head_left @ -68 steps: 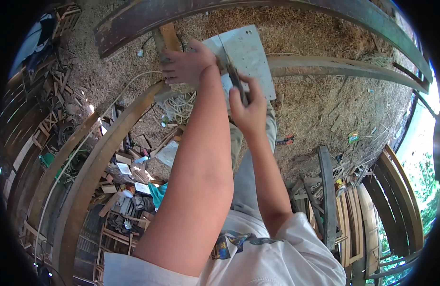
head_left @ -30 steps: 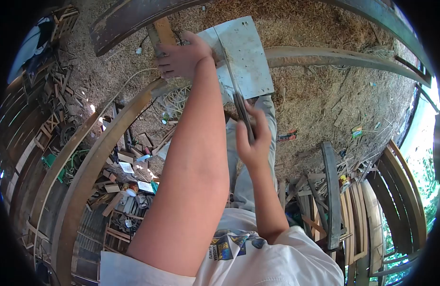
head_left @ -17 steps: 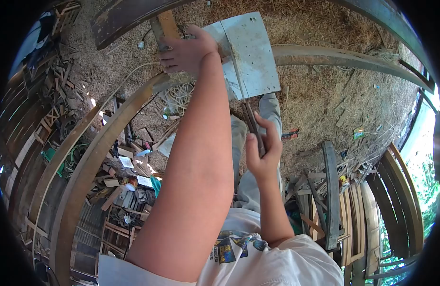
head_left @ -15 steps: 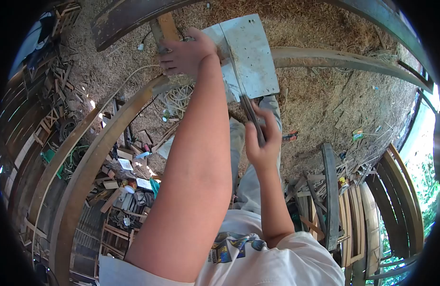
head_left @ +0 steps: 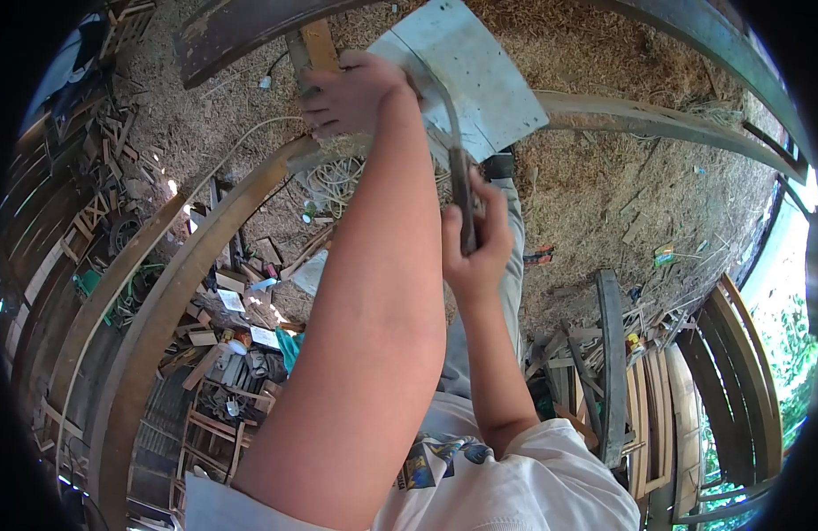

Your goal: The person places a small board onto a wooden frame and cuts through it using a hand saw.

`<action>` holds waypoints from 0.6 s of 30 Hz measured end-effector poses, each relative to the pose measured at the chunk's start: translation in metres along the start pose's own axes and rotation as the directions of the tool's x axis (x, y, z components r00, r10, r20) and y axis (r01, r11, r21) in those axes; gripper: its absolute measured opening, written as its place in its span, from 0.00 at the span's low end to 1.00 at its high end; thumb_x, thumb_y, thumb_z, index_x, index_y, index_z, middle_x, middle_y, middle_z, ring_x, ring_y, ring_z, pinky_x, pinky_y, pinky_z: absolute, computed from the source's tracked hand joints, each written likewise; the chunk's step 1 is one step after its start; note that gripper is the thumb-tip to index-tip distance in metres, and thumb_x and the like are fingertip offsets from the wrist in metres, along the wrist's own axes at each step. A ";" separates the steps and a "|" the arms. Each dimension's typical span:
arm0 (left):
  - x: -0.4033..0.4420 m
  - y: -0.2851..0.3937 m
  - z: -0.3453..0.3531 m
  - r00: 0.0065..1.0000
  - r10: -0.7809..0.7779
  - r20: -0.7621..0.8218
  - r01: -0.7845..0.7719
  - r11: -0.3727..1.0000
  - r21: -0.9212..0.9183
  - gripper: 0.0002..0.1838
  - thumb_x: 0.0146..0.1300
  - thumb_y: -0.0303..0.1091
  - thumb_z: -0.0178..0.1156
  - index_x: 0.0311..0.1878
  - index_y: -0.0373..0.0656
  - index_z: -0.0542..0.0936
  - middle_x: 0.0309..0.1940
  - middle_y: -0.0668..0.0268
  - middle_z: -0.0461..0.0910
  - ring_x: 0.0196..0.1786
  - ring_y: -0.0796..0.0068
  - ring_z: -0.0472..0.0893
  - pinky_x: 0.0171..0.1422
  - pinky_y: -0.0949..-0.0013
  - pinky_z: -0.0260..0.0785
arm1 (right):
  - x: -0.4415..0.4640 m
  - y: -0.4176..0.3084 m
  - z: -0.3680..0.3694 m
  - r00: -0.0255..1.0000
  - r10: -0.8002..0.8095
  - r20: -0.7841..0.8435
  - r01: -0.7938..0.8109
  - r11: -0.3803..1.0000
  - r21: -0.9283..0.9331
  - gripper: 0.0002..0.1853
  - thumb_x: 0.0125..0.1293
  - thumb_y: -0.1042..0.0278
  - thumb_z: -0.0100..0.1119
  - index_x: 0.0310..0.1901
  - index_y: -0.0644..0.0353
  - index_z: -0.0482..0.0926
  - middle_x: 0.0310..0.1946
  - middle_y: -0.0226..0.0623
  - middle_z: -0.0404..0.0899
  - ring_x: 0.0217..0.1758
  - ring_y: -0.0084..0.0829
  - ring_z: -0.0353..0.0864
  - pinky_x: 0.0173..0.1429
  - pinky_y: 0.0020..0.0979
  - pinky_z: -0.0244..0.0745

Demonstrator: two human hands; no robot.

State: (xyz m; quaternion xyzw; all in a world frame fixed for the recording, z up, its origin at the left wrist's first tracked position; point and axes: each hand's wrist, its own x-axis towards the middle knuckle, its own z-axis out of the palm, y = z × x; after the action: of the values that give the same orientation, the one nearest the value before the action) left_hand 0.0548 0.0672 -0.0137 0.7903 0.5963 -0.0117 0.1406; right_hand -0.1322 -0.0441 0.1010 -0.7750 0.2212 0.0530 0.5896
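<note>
My left hand [head_left: 356, 96] is stretched far forward, palm down. Its fingers lie spread at the end of a wooden beam, beside a short upright piece of wood [head_left: 320, 46]. Close to its wrist is a pale, speckled flat panel [head_left: 493, 75], partly covered by the hand. My right hand [head_left: 482, 239] is closed around the dark handle of a tool [head_left: 462, 190]. From that handle a thin, curved metal strip, like a blade, runs forward across the panel toward my left hand. Its far end is hard to make out.
Long curved wooden beams [head_left: 188, 239] arch around me on both sides. Coiled rope [head_left: 334, 181] lies on the shavings-covered ground. Wood scraps [head_left: 214, 354] are heaped at the left, and a grey plank [head_left: 612, 367] stands at the right near slatted wooden pieces [head_left: 657, 416].
The panel has turned and shifted up and to the right. My right hand and the tool have moved slightly forward and left, with the handle now more upright. The left hand stays nearly in place.
</note>
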 end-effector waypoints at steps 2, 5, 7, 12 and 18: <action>0.000 -0.002 0.005 1.000 0.006 -0.023 -0.006 1.000 -0.004 0.36 0.71 0.49 0.45 0.76 0.37 0.58 0.68 0.31 0.64 0.77 0.28 0.61 0.84 0.26 0.46 | 0.010 -0.007 -0.011 0.998 0.068 0.012 -0.068 0.998 0.006 0.22 0.67 0.70 0.65 0.62 0.65 0.79 0.25 0.35 0.86 0.22 0.16 0.78 0.29 0.22 0.70; -0.001 -0.002 0.000 1.000 0.010 -0.023 -0.010 1.000 -0.006 0.34 0.71 0.48 0.44 0.75 0.37 0.59 0.67 0.32 0.65 0.76 0.29 0.62 0.84 0.26 0.46 | 0.028 -0.015 -0.045 0.972 0.055 0.230 -0.028 0.992 -0.122 0.21 0.67 0.70 0.65 0.61 0.63 0.80 0.22 0.33 0.84 0.21 0.15 0.77 0.30 0.21 0.69; 0.000 0.000 0.001 1.000 0.002 -0.002 -0.002 1.000 -0.012 0.35 0.71 0.47 0.44 0.76 0.38 0.58 0.68 0.32 0.65 0.76 0.29 0.62 0.84 0.26 0.46 | 0.045 -0.022 -0.057 0.964 0.068 0.257 -0.044 0.994 -0.098 0.21 0.67 0.69 0.65 0.61 0.63 0.80 0.21 0.32 0.83 0.21 0.15 0.76 0.29 0.22 0.69; 0.001 -0.004 0.010 0.997 0.036 -0.073 -0.034 0.999 0.023 0.36 0.71 0.47 0.43 0.78 0.39 0.57 0.71 0.31 0.61 0.77 0.29 0.61 0.84 0.25 0.44 | 0.048 -0.024 -0.059 0.951 0.033 0.307 0.014 0.989 -0.148 0.21 0.67 0.68 0.65 0.61 0.62 0.81 0.17 0.31 0.79 0.18 0.15 0.73 0.28 0.24 0.65; 0.002 -0.005 0.014 0.991 0.048 -0.125 -0.047 0.999 0.013 0.36 0.71 0.46 0.46 0.78 0.40 0.58 0.72 0.31 0.61 0.78 0.31 0.59 0.81 0.24 0.48 | 0.059 -0.025 -0.065 0.943 0.062 0.327 0.011 0.976 -0.217 0.20 0.67 0.68 0.65 0.60 0.62 0.81 0.17 0.32 0.79 0.17 0.18 0.73 0.27 0.25 0.66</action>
State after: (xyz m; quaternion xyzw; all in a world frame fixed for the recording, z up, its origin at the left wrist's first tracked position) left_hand 0.0527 0.0668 -0.0283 0.8042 0.5848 0.0383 0.0993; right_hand -0.0807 -0.1161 0.1225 -0.8114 0.1218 0.2143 0.5300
